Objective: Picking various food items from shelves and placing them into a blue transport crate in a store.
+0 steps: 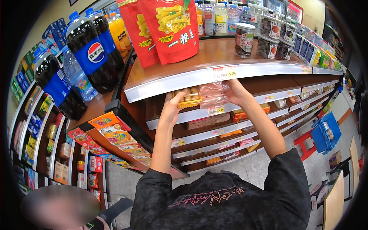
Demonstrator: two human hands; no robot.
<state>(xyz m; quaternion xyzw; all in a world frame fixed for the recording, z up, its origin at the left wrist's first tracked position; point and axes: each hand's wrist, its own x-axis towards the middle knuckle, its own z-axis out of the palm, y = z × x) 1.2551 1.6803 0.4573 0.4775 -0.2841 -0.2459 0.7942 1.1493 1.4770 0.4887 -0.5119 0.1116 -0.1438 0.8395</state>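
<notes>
My left hand [172,107] grips the near left side of a yellow plastic tray of brown baked snacks [189,97] under a clear cover. The tray sits at the front of the second shelf [178,116], just beneath the top shelf's edge. Beside it, touching its right side, are clear pinkish plastic packs [212,93]. My right hand [236,91] holds these packs at their right end. Its fingertips are partly hidden by the packs and the top shelf's price rail [184,79]. Whatever lies deeper on the second shelf is in shadow.
Red snack pouches [175,31] and a lidded jar [244,40] stand on the top shelf. Large Pepsi bottles [92,51] crowd the left end. A person [115,208] is at lower left. A blue crate [326,133] and a red stool [306,145] stand at right.
</notes>
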